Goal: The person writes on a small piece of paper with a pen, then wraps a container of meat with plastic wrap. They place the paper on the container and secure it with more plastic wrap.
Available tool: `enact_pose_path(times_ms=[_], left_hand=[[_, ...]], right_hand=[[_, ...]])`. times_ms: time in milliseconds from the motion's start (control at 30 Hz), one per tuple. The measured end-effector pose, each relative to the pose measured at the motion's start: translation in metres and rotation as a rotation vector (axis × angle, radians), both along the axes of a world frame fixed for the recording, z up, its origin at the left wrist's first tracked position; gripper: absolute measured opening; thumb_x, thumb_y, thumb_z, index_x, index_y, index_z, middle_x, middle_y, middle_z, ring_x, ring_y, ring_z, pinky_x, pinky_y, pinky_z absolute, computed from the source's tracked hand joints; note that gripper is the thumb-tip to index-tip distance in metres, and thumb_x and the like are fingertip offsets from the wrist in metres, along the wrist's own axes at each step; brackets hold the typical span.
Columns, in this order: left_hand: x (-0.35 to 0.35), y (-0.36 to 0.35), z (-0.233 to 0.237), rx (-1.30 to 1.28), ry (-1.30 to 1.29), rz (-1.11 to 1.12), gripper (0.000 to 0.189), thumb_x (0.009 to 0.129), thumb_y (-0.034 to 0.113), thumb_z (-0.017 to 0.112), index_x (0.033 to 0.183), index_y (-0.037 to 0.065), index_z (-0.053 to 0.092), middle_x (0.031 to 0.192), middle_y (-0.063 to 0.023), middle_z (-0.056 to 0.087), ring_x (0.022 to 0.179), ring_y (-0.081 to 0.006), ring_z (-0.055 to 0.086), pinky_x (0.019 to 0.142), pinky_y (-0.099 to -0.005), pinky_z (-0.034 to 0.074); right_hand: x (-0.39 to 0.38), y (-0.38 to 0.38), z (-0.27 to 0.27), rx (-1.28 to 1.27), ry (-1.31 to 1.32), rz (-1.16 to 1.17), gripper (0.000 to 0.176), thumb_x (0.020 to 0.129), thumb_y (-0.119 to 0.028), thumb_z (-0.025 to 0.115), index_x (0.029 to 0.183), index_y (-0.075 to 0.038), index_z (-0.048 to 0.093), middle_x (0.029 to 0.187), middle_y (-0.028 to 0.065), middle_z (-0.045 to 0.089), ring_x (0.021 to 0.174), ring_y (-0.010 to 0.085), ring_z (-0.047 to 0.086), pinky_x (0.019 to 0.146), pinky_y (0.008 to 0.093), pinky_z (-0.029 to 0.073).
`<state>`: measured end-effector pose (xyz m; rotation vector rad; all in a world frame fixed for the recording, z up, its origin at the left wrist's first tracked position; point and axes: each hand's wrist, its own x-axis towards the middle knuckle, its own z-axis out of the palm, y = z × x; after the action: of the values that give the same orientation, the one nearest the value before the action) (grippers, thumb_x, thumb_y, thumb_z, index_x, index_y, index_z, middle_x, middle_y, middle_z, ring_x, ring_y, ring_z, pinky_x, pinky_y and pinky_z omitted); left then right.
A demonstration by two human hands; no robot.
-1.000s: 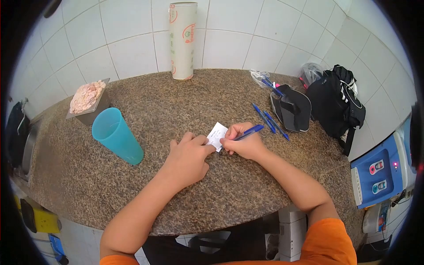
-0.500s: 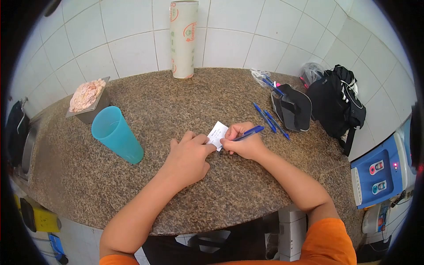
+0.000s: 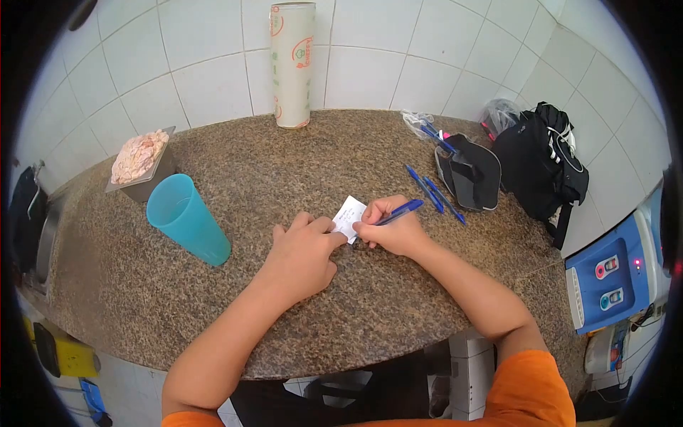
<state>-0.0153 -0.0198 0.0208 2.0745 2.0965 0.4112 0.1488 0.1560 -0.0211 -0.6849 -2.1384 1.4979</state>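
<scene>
The left hand (image 3: 302, 252), fingers apart, presses 1 small white paper (image 3: 348, 213), faintly marked and rectangular, flat on the speckled brown countertop (image 3: 341, 327). The right hand (image 3: 396, 226) has its fingers clamped on 1 slim, glossy blue pen (image 3: 405, 211) over it. Leftward stands 1 tapered turquoise cup (image 3: 192, 224); farther, 1 metal tub (image 3: 153, 186) holds a heaped, lumpy pink mass (image 3: 139, 156).

This looks like a kitchen to me: white tiles (image 3: 206, 92) rise behind the cup (image 3: 188, 220) on its stone desk (image 3: 128, 277), a metal tub (image 3: 160, 178) heaped with pinkish food stands just behind it, a sink (image 3: 46, 245) lies to its left, and a water dispenser (image 3: 615, 281) well to its right.
</scene>
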Motion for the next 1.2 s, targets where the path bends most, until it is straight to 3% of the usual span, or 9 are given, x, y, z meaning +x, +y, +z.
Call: enact_pose_path(times_ms=[833, 1200], left_hand=[[0.0000, -0.0002, 0.0007, 0.002, 0.006, -0.003, 0.047, 0.078, 0.010, 0.073, 0.125, 0.015, 0.074, 0.134, -0.0075, 0.065, 0.128, -0.0297, 0.055, 0.096, -0.0566, 0.049], [-0.0001, -0.0004, -0.0007, 0.010, -0.004, -0.001, 0.048, 0.078, 0.009, 0.073, 0.125, 0.015, 0.075, 0.133, -0.0074, 0.066, 0.128, -0.0297, 0.056, 0.095, -0.0561, 0.049]], right_hand=[[-0.0016, 0.0022, -0.0025, -0.011, -0.026, -0.057, 0.027, 0.086, -0.012, 0.081, 0.071, -0.002, 0.061, 0.066, 0.0062, 0.069, 0.056, 0.0110, 0.067, 0.050, 0.0281, 0.052], [-0.0017, -0.0018, 0.0025, 0.003, -0.033, -0.063, 0.030, 0.089, -0.007, 0.079, 0.069, -0.005, 0.057, 0.068, 0.0067, 0.069, 0.056, 0.0098, 0.065, 0.050, 0.0253, 0.051]])
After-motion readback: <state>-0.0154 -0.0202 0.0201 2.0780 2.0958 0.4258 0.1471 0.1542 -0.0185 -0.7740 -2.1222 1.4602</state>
